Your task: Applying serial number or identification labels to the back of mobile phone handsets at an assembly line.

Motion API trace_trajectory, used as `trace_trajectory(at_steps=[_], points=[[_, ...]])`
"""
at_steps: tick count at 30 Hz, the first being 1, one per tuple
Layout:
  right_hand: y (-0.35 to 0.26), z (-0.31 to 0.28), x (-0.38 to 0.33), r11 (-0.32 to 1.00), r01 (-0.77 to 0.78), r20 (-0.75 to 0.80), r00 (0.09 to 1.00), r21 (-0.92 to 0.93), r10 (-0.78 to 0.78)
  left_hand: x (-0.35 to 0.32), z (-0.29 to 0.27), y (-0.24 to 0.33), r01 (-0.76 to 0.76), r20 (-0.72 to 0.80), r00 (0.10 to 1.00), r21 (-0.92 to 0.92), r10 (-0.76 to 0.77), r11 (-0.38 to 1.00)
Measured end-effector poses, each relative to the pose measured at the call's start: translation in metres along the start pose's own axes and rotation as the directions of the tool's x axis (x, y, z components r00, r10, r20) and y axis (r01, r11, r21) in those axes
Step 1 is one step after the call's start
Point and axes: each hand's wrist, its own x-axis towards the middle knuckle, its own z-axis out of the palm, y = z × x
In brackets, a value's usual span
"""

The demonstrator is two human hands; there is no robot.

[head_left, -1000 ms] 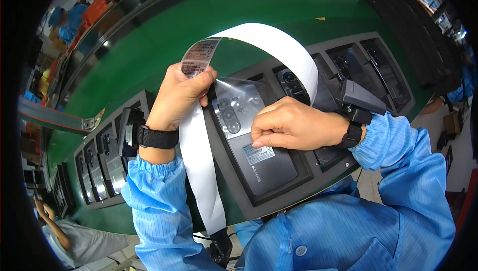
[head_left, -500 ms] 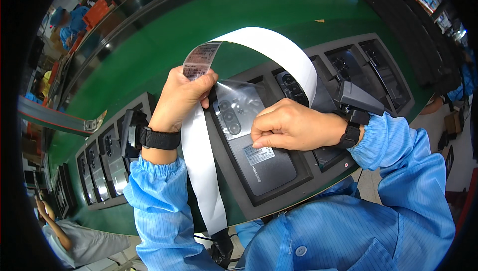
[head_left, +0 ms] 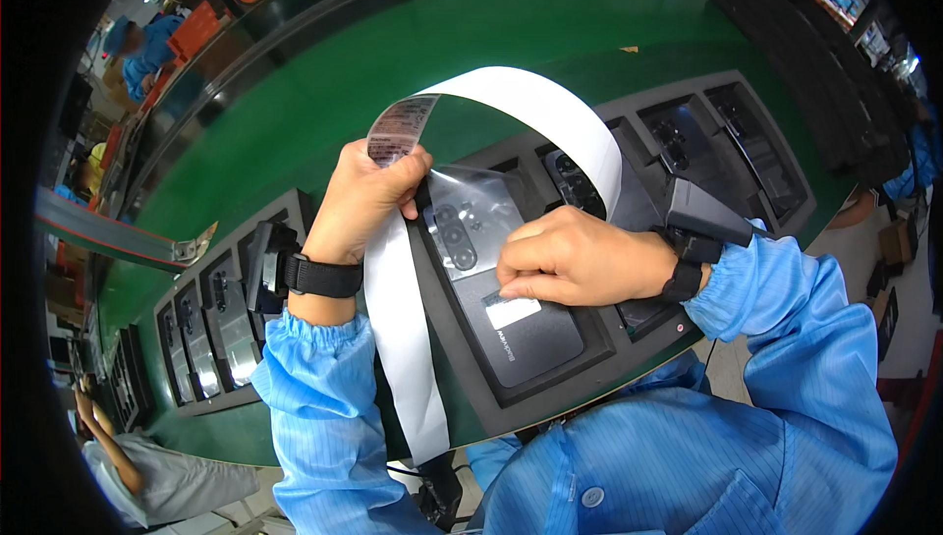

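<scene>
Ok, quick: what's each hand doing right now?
Left hand: closed, holding the label strip.
Right hand: closed, at the sticker on the phone; any hold unclear.

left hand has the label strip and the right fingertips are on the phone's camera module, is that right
Not quite: the fingertips of the right hand are at the label on the phone, below its camera module, as the head view shows. The left hand does have the label strip.
</scene>
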Motion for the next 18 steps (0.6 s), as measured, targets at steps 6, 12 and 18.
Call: trace_trajectory(at_steps=[6, 12, 18], points=[[-0.018, -0.010, 0.007, 0.848, 0.111, 0.115, 0.992, -0.518, -0.060, 0.000, 0.000, 0.004, -0.015, -0.013, 1.000, 0.015, 0.015, 1.000], [0.005, -0.009, 0.034, 0.707, 0.167, -0.022, 0.968, -0.687, -0.250, 0.003, -0.004, -0.001, 0.000, -0.020, 1.000, -0.011, -0.001, 1.000], [0.005, -0.033, 0.025, 0.951, 0.058, -0.227, 0.965, -0.302, -0.131, -0.036, -0.020, 0.013, 0.312, 0.117, 0.950, -0.459, -0.291, 0.832]])
